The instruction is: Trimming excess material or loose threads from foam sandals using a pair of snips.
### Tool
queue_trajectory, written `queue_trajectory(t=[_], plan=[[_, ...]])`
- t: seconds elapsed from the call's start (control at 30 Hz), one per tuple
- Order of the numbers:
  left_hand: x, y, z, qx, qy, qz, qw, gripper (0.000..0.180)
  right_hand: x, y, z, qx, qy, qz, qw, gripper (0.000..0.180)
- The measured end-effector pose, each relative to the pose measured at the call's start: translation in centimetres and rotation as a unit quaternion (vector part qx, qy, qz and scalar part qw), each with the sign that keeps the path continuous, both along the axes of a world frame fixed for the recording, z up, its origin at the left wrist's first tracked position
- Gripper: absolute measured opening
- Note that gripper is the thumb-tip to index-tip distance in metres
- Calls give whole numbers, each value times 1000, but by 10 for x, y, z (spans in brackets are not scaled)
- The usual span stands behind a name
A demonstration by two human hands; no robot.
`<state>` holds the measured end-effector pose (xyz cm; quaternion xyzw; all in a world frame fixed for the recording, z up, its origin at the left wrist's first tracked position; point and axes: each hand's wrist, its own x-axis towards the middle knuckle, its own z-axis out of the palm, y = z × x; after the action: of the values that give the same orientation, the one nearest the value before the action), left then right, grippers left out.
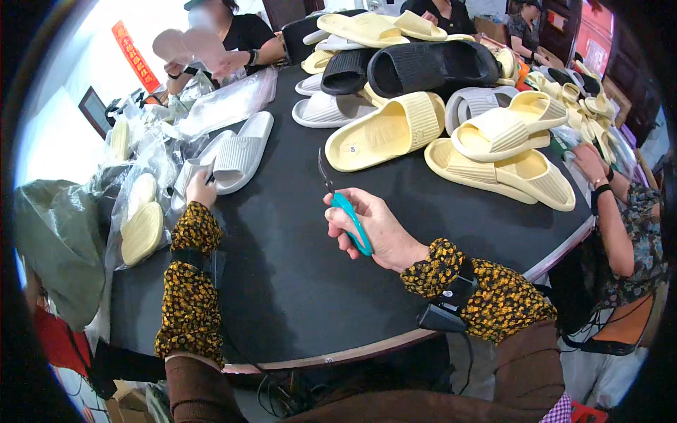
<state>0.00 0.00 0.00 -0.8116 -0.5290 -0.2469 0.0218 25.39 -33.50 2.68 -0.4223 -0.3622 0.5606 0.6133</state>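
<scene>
Above the table, my right hand (377,229) is closed around thread snips (345,211) with teal handles; their thin metal blades point up and away. At the left, my left hand (202,189) is closed at the near edge of a pair of grey slide slippers (238,158), its fingers bent against one of them. A small dark spot shows at those fingertips, too small to name. The nearest slipper to the snips is a cream slide (384,137), lying on its side at the front of a pile.
Black slides (434,69) and more cream and grey ones are heaped at the back right. Clear plastic bags (134,190), some holding cream slippers, lie along the left edge. Across the table a person holds pale pink soles (185,48); another person's arm (610,211) rests at the right edge.
</scene>
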Motion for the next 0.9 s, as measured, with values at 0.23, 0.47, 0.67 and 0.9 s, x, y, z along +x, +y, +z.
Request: queue_trajectory(t=[0.23,0.47,0.67,0.9], plan=[[-6,-25,-8,-36,18,33,999,21,-1,-8,3,-14,3,0,1000,36],[81,-149,44,-345,-152,-238,895,31,4,-5,2,14,0,-18,1000,36],[78,-214,72,-451,-163,-316,819,15,0,0,4,37,9,0,999,35],[47,-183,61,-288,-273,-243,885,13,-3,-3,8,10,-4,54,999,37]])
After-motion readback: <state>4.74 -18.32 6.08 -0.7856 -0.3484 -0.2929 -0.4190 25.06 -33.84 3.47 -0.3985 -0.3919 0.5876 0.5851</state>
